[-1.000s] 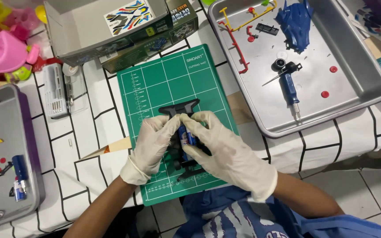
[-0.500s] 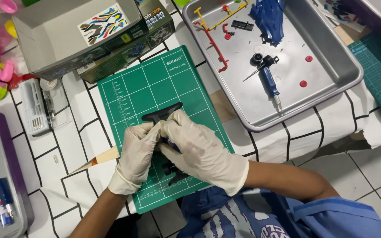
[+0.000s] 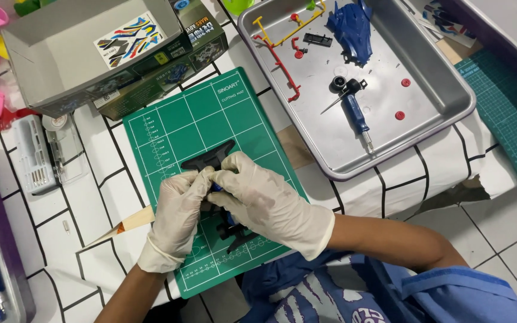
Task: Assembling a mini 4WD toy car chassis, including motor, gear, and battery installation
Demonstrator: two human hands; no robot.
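**Chassis held over mat, long axis running away from the body**

Both gloved hands met over the green cutting mat (image 3: 210, 119), which lay on the table (image 3: 67, 203) with its black-lined white cloth. The dark model chassis (image 3: 210, 158) sat between them, its long axis running from the wide black end near the mat's middle back toward the person, where further black parts (image 3: 234, 233) showed below the right hand's palm. A blue part (image 3: 216, 187) was just visible at the meeting point of the fingers.

Left hand (image 3: 178, 209): fingers curled, tips pressed onto the chassis from its left side. Right hand (image 3: 258, 200): laid over the chassis from the right, thumb and forefinger pinching at the same spot. Both grips closed on the one thing; neither hand clearly nearer. The wide end projected past the fingertips, away from the body.

Apart from this: metal tray (image 3: 438, 113) to the upper right, holding a blue screwdriver (image 3: 354, 113), red sprue (image 3: 282, 60) and a blue body shell (image 3: 348, 24). Open cardboard box (image 3: 61, 66) at upper left.
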